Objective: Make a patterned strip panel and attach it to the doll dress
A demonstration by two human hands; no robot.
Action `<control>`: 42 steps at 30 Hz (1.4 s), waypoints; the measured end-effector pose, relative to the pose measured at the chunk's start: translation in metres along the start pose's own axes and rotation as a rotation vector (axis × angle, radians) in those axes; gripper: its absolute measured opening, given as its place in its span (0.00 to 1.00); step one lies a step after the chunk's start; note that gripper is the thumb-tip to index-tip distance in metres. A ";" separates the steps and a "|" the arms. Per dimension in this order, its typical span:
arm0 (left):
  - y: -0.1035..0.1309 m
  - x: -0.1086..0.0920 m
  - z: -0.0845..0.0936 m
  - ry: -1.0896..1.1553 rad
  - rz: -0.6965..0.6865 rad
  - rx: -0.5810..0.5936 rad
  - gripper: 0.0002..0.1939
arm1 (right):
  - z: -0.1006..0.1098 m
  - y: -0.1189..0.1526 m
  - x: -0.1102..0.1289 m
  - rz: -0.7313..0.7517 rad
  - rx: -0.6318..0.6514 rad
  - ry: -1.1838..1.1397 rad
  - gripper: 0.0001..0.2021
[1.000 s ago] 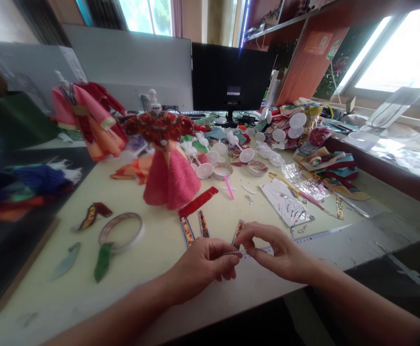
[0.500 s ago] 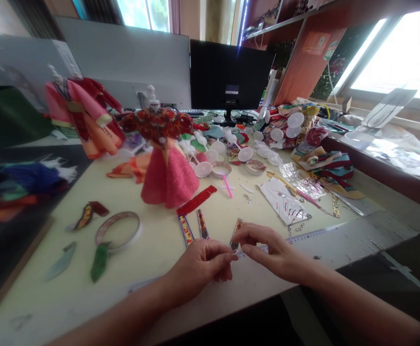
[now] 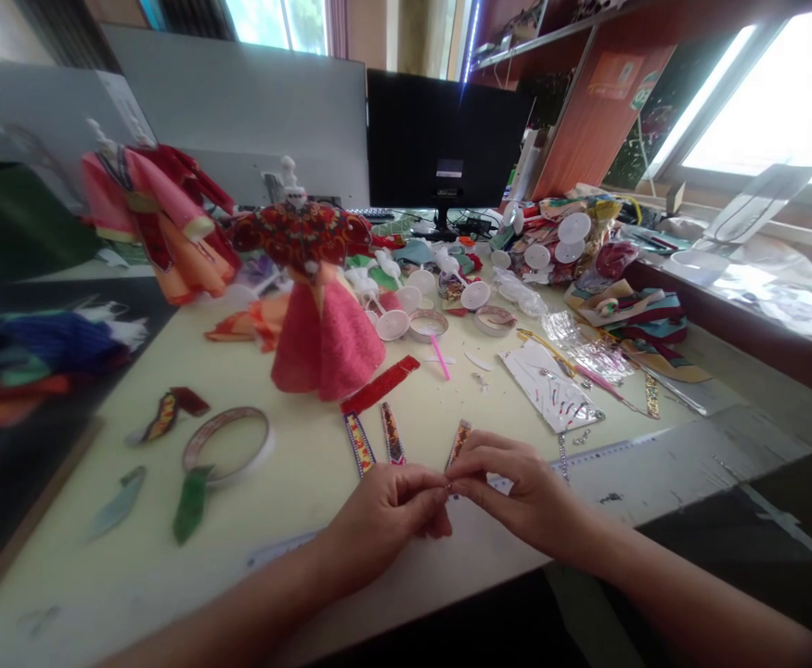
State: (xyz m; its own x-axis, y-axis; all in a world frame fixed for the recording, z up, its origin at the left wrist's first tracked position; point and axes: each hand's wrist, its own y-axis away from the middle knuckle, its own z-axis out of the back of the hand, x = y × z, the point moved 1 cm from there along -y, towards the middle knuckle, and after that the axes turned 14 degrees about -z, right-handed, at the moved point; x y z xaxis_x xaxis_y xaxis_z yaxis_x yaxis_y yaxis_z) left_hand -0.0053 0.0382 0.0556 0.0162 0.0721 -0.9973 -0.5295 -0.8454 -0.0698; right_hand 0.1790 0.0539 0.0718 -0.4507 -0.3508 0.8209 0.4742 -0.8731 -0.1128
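Near the table's front edge, my left hand (image 3: pixel 392 510) is closed in a pinch, and its fingertips meet those of my right hand (image 3: pixel 509 482), also pinched. Whatever lies between the fingertips is too small to name. A patterned strip with a beaded edge (image 3: pixel 459 442) sticks up behind my right fingertips; its lower end is hidden. Two more patterned strips lie just beyond my left hand, a yellow and red one (image 3: pixel 359 442) and a darker one (image 3: pixel 392 432). A red strip (image 3: pixel 380 385) lies behind them.
A small figure in a pink skirt (image 3: pixel 326 343) stands behind the strips. Left are a tape roll (image 3: pixel 197 436) and a green piece (image 3: pixel 191 506). A white card with small parts (image 3: pixel 550 386) lies right, above a ruler (image 3: pixel 600 455). A black monitor (image 3: pixel 447 139) stands behind.
My right hand's fingers have closed and moved slightly left, so that its fingertips now meet my left fingertips. My left hand has hardly moved.
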 end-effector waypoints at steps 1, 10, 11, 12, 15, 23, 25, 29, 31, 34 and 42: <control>0.000 0.000 0.000 -0.003 0.000 -0.001 0.15 | 0.000 0.000 0.000 0.002 -0.008 -0.003 0.05; -0.001 -0.003 -0.001 -0.135 -0.035 -0.052 0.13 | 0.004 0.001 0.004 -0.057 -0.026 0.038 0.05; 0.000 -0.002 -0.001 -0.158 -0.040 -0.057 0.13 | 0.005 0.001 0.004 -0.063 -0.025 0.045 0.05; 0.000 -0.001 -0.001 -0.190 -0.048 -0.065 0.12 | 0.008 0.001 0.004 -0.069 -0.024 0.053 0.05; 0.002 0.002 -0.001 -0.373 -0.153 -0.093 0.10 | 0.017 0.002 0.003 -0.108 -0.019 0.085 0.06; 0.008 0.007 -0.012 -0.958 -0.706 -0.001 0.09 | 0.031 0.002 -0.001 -0.199 0.057 0.207 0.07; 0.009 0.007 -0.015 -1.058 -0.760 0.038 0.09 | 0.031 -0.001 -0.002 -0.186 0.078 0.236 0.07; 0.009 0.010 -0.019 -1.171 -0.809 0.094 0.09 | 0.032 -0.006 -0.004 -0.175 0.097 0.290 0.07; 0.009 0.013 -0.020 -1.199 -0.810 0.126 0.09 | 0.033 -0.008 -0.005 -0.167 0.111 0.309 0.06; 0.009 0.015 -0.021 -1.223 -0.802 0.165 0.09 | 0.035 -0.010 -0.006 -0.150 0.134 0.344 0.07; 0.007 0.014 -0.020 -1.258 -0.814 0.171 0.08 | 0.034 -0.013 -0.006 -0.086 0.154 0.392 0.08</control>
State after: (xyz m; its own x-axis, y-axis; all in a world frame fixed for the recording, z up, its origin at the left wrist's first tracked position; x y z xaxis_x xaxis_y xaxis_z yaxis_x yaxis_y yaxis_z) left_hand 0.0080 0.0226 0.0403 -0.3239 0.9460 -0.0114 -0.8254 -0.2885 -0.4853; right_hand 0.2014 0.0786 0.0877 -0.7329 -0.4070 0.5452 0.5163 -0.8546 0.0561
